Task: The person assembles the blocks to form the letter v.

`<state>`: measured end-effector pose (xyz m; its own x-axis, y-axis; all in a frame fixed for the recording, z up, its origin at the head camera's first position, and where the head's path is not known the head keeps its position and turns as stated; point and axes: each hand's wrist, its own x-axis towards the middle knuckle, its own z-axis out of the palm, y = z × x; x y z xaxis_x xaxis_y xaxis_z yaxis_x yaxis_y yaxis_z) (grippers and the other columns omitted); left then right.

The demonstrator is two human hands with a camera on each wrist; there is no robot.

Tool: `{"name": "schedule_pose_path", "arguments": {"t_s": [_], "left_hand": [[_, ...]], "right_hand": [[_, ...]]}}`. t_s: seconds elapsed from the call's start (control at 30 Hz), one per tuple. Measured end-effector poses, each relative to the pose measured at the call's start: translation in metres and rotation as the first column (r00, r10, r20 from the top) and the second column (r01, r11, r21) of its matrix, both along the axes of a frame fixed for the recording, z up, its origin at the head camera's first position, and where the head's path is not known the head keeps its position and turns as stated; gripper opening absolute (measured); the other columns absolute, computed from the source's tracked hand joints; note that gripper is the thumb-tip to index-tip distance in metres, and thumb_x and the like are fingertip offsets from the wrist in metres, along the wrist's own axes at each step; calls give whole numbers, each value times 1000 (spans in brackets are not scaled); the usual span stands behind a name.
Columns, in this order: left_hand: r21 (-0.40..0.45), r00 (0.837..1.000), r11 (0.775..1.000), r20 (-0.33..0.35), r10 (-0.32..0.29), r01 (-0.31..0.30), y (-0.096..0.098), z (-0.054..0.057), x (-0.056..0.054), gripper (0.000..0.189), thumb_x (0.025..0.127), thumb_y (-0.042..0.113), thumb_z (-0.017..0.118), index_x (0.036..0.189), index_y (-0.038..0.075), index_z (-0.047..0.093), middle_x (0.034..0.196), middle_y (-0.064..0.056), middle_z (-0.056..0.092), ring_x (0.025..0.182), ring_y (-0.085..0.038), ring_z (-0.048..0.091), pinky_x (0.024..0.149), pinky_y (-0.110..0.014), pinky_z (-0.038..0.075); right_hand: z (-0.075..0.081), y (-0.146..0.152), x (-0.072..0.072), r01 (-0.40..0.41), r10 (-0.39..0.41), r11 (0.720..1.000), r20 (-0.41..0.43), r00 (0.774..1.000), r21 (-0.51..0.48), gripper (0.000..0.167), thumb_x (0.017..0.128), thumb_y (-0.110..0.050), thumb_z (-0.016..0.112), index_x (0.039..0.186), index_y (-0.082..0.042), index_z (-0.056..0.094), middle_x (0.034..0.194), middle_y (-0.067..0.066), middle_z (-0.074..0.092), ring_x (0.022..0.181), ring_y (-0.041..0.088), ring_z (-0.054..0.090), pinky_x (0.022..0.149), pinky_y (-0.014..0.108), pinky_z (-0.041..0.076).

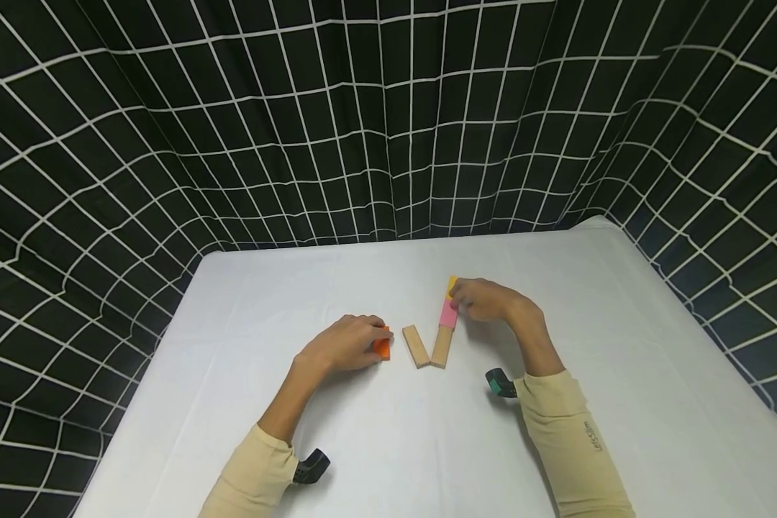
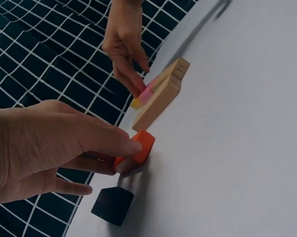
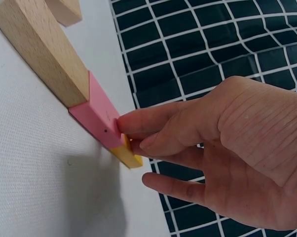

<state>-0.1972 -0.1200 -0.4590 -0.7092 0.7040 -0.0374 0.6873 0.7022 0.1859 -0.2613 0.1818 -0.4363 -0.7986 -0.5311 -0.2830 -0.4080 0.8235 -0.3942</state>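
My left hand (image 1: 344, 344) pinches a small orange block (image 1: 382, 348) between thumb and fingers, left of the row of blocks. In the left wrist view the orange block (image 2: 146, 143) touches or nearly touches the table. My right hand (image 1: 485, 298) reaches over the far end of a row, its fingertips (image 3: 126, 121) touching the pink block (image 3: 92, 116) and reaching the yellow block (image 3: 126, 154); its thumb appears free. Pink joins end to end with a plain wooden block (image 1: 442, 347). A second wooden block (image 1: 416, 347) slants against its near end, forming a V.
A dark block (image 2: 113, 205) stands near the left hand, hidden in the head view. White cloth (image 1: 388, 446) covers the table. Black grid-patterned curtains (image 1: 388, 122) surround its back and sides. Each sleeve carries a small wrist camera (image 1: 500, 383).
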Motion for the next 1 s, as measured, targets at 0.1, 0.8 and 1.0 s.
{"name": "schedule_pose_path", "arguments": {"t_s": [0.1, 0.8, 1.0], "left_hand": [[24, 1000, 1000, 14, 19, -20, 3, -1, -4, 35, 94, 21, 78, 127, 13, 75, 127, -10, 72, 110, -24, 72, 101, -42, 58], [91, 981, 979, 81, 177, -184, 40, 13, -57, 42, 94, 25, 77, 133, 10, 73, 131, -7, 72, 109, -20, 67, 98, -38, 59], [90, 969, 971, 128, 210, -222, 44, 6, -64, 45, 93, 27, 79, 135, 11, 72, 128, -6, 72, 108, -19, 65, 100, -37, 57]], "right_hand": [[0, 2, -2, -8, 8, 1000, -7, 1000, 1, 41, 95, 7, 46, 122, -2, 76, 144, 20, 63, 145, 45, 50, 123, 59, 40], [-5, 2, -5, 8, -8, 1000, 19, 1000, 12, 42, 97, 5, 45, 122, -5, 76, 145, 17, 63, 146, 42, 50, 122, 58, 42], [-6, 2, -1, 1, -1, 1000, 11, 1000, -1, 40, 96, 4, 46, 121, -4, 76, 144, 17, 63, 144, 42, 52, 122, 58, 42]]}}
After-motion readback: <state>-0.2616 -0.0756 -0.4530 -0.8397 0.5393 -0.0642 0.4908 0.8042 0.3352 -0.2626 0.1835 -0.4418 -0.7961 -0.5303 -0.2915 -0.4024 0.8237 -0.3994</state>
